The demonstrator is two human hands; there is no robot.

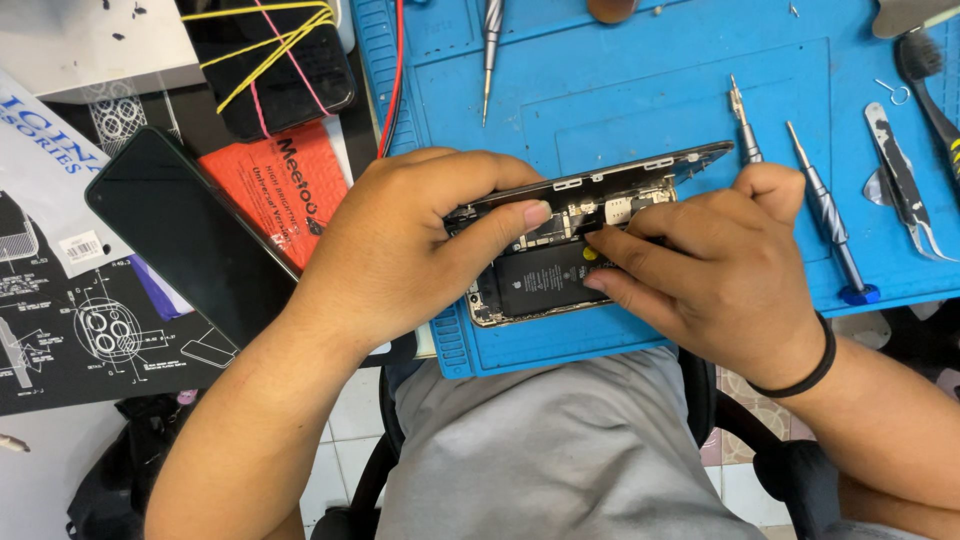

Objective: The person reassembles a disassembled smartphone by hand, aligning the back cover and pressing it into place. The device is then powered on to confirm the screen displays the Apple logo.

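An opened smartphone (540, 270) lies on the blue work mat (620, 90), its black battery and circuit board exposed. Its screen panel (640, 170) stands tilted up along the far edge. My left hand (400, 240) grips the phone's left end, thumb pressed on the board. My right hand (710, 260) rests on the right end, with fingertips on the battery and the board near a small yellow spot.
Two screwdrivers (825, 215) and tweezers (905, 185) lie on the mat to the right, and another screwdriver (490, 50) at the top. A dark phone (190, 235), an orange pouch (275, 185) and a black phone bound with rubber bands (275, 60) lie left.
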